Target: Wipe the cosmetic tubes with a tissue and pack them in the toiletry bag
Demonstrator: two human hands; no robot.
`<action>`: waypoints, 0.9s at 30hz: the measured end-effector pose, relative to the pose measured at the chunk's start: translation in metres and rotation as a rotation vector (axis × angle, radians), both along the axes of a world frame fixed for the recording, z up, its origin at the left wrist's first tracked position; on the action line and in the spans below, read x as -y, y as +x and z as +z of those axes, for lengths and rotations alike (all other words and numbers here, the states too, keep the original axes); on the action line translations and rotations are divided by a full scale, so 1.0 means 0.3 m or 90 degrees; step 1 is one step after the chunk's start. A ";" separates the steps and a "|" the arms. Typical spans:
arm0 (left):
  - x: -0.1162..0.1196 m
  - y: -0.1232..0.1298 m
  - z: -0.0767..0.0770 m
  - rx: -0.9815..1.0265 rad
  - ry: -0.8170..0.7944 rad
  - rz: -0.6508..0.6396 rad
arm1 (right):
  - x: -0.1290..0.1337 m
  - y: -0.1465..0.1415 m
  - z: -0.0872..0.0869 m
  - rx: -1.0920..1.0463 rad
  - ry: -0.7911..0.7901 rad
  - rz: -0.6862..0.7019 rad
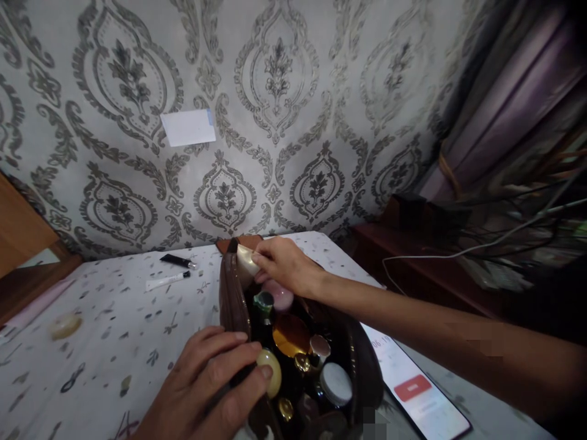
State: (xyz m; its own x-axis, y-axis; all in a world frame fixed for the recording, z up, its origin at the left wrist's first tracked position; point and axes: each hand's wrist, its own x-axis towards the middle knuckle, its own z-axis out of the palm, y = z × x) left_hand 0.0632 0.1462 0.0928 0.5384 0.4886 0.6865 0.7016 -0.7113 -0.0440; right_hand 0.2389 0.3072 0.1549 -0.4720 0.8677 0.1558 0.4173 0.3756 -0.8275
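Note:
A dark brown cosmetic bag [233, 299] lies unzipped on the table, filled with bottles and jars. My left hand [215, 379] grips its near left rim, fingertips over the edge by a round yellow cap [269, 373]. At the bag's far end my right hand [287, 263] pinches a pale gold tube [246, 261], whose lower part is inside the bag. Below that hand are a pink round lid [280, 298] and a green-capped bottle [263, 304]. An amber lid [291, 334], a white round lid [336, 384] and small gold caps fill the rest.
A black tube [177, 261] and a white tube [167, 281] lie on the patterned tablecloth [151, 330]. At left is a round cream-coloured item [65, 326]. A lit phone [426, 391] lies right of the bag. Cables hang over a dark red surface [413, 269] at right.

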 end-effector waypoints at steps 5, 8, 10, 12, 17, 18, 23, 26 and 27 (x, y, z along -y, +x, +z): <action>-0.002 0.007 0.006 0.012 0.000 -0.017 | 0.024 -0.014 0.031 0.266 0.084 -0.022; -0.002 0.006 0.008 0.007 -0.005 -0.019 | 0.030 -0.028 0.041 0.382 0.132 -0.028; -0.002 0.005 0.006 0.005 -0.009 -0.021 | 0.025 -0.040 0.043 0.415 0.125 -0.033; -0.004 0.003 0.001 0.003 -0.011 -0.020 | 0.017 -0.052 0.044 0.425 0.114 -0.043; -0.022 -0.003 -0.012 -0.006 0.037 -0.028 | 0.008 -0.081 0.052 0.441 0.101 -0.082; -0.027 -0.004 -0.014 -0.008 0.050 -0.033 | 0.008 -0.087 0.053 0.440 0.100 -0.088; -0.034 -0.003 -0.010 -0.001 0.049 -0.051 | 0.000 -0.114 0.052 0.425 0.104 -0.113; -0.029 -0.002 -0.005 0.003 0.033 -0.057 | -0.015 -0.119 0.051 0.412 0.113 -0.126; -0.027 -0.003 -0.005 0.003 0.028 -0.058 | -0.021 -0.118 0.051 0.408 0.114 -0.129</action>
